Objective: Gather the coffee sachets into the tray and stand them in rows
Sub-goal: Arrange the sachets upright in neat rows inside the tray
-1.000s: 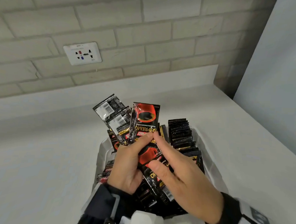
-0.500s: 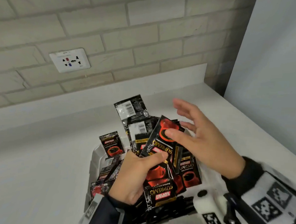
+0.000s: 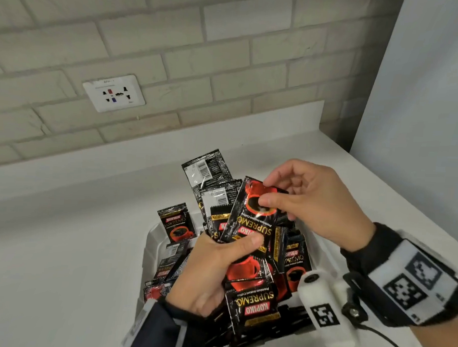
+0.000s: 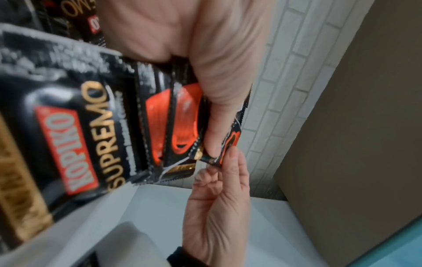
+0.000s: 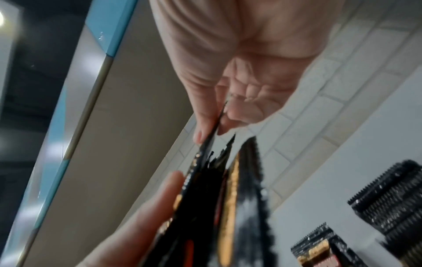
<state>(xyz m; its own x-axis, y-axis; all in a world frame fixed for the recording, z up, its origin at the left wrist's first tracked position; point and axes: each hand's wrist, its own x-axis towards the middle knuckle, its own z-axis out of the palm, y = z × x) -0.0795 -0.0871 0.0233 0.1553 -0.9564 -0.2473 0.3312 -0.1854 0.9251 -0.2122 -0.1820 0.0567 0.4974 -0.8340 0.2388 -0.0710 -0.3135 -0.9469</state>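
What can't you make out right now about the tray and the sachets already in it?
- Tray floor and near end: head view, hidden by the left hand, its fan of sachets and the wrist camera.
- Sachet count in that fan: they overlap; both wrist views are blurred.
- Standing rows: right wrist view, cut off by the edge.
- Sachet pinched by the right hand: its back is unseen.

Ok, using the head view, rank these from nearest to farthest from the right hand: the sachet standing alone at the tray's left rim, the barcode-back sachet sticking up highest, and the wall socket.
From the right hand:
1. Barcode-back sachet, just left of the fingers, topping the fanned bunch.
2. Lone sachet, farther left, at the tray rim.
3. Wall socket, far up-left on the brick wall.
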